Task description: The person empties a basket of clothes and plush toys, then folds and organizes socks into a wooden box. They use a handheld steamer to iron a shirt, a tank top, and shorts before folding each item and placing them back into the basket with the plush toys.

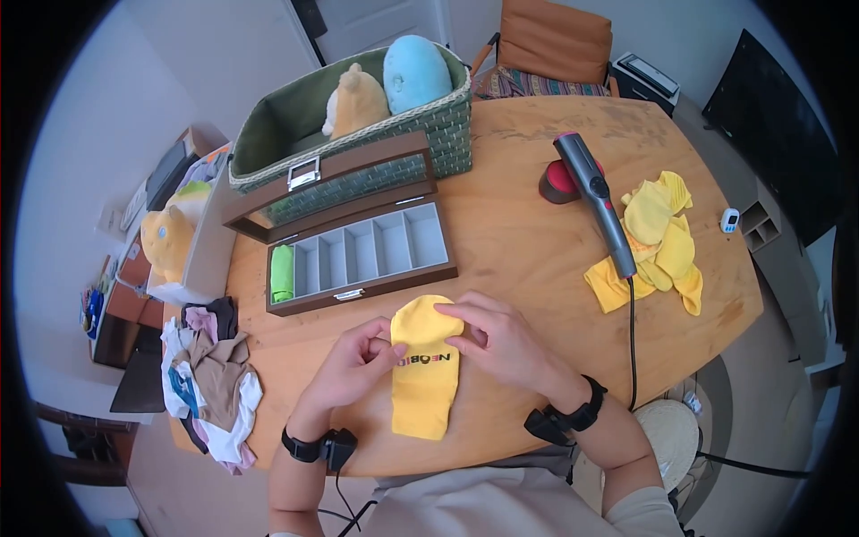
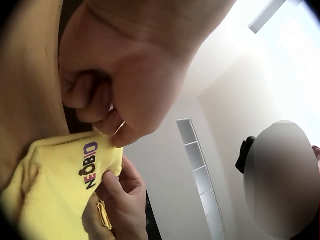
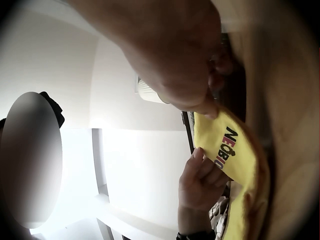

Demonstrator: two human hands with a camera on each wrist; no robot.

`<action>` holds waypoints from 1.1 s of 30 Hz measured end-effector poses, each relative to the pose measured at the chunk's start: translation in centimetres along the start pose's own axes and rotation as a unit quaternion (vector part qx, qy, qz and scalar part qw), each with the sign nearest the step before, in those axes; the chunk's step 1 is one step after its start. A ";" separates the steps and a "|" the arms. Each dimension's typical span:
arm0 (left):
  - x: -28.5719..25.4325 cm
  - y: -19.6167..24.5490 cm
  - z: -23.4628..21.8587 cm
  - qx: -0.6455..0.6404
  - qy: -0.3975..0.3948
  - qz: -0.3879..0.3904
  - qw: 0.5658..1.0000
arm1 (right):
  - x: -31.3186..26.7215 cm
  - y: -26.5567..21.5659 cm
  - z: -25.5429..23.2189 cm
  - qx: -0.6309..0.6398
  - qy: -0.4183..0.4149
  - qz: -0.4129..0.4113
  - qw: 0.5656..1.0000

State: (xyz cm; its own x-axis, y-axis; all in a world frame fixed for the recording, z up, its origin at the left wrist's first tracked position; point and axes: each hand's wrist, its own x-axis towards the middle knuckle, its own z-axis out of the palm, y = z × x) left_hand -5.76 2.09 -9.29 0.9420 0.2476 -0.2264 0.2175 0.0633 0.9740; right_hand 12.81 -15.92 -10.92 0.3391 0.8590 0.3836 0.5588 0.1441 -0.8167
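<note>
A yellow sock (image 1: 424, 394) with NEOBIO lettering lies lengthwise near the table's front edge, its upper end raised between the two hands. My left hand (image 1: 362, 358) pinches its left side beside the lettering. On the opposite side my right hand (image 1: 501, 336) pinches the fabric between thumb and fingers. In the left wrist view the sock (image 2: 55, 185) hangs between both hands with its lettering showing. The right wrist view shows the sock's (image 3: 227, 145) top edge stretched between the two thumbs. Just beyond the hands, a brown box (image 1: 362, 255) stands with its lid up and a green rolled cloth (image 1: 282, 273) in its leftmost compartment.
Several crumpled yellow socks (image 1: 658, 242) lie at right, beside a grey corded appliance (image 1: 595, 201). A pile of mixed clothing (image 1: 215, 376) sits at the left edge. Behind the box, a green woven basket (image 1: 447, 134) holds plush toys; a white bin (image 1: 210, 242) stands left.
</note>
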 end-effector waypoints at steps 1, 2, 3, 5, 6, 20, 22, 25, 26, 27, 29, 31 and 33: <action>0.0 0.9 0.5 -0.003 0.020 -0.018 1.000 | 0.1 -0.3 0.0 -0.003 -0.003 -0.003 1.000; 0.1 1.4 0.7 -0.007 0.039 -0.036 0.999 | 0.3 -0.6 0.0 -0.003 -0.009 0.001 1.000; 0.1 1.3 0.7 -0.009 0.041 -0.031 0.999 | 0.4 -0.8 0.0 -0.002 -0.014 0.005 1.000; 0.2 0.9 0.5 -0.018 0.047 -0.001 0.999 | 0.5 -1.2 0.4 0.040 0.001 0.021 0.999; 0.1 1.2 0.8 -0.019 0.049 0.003 0.999 | 0.6 -1.4 0.6 0.085 0.018 0.040 0.995; -5.4 3.8 1.7 0.338 0.002 0.086 0.937 | -4.0 -5.4 -0.4 -0.056 -0.093 -0.031 0.994; -5.0 2.0 1.9 0.379 -0.022 0.074 0.922 | -4.9 -4.0 0.4 -0.057 -0.142 0.018 0.988; -4.5 0.7 2.5 0.365 -0.018 0.031 0.930 | -4.8 -3.5 0.6 -0.058 -0.200 0.062 0.976; -4.3 0.9 2.7 0.375 -0.008 0.036 0.926 | -4.4 -3.8 0.3 -0.052 -0.216 0.121 0.967; -4.2 1.1 2.9 0.385 0.002 0.042 0.922 | -4.1 -4.0 0.2 -0.047 -0.231 0.180 0.955; -3.8 1.3 2.8 0.395 0.010 0.047 0.918 | -3.6 -3.9 0.0 -0.063 -0.244 0.187 0.949; -3.5 1.6 2.7 0.405 0.018 0.050 0.913 | -3.4 -3.9 -0.1 -0.078 -0.257 0.194 0.943; -3.3 1.8 2.4 0.422 -0.034 0.068 0.903 | -3.4 -3.9 -0.2 -0.180 -0.261 0.044 0.947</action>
State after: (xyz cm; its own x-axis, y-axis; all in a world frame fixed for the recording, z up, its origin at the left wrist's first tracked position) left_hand -7.82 -0.95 -6.82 0.9819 0.1355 -0.1323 0.1892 -0.7304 0.6563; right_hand 9.66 -19.55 -8.96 0.0288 0.9994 -0.0211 0.7997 -0.0356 -0.5993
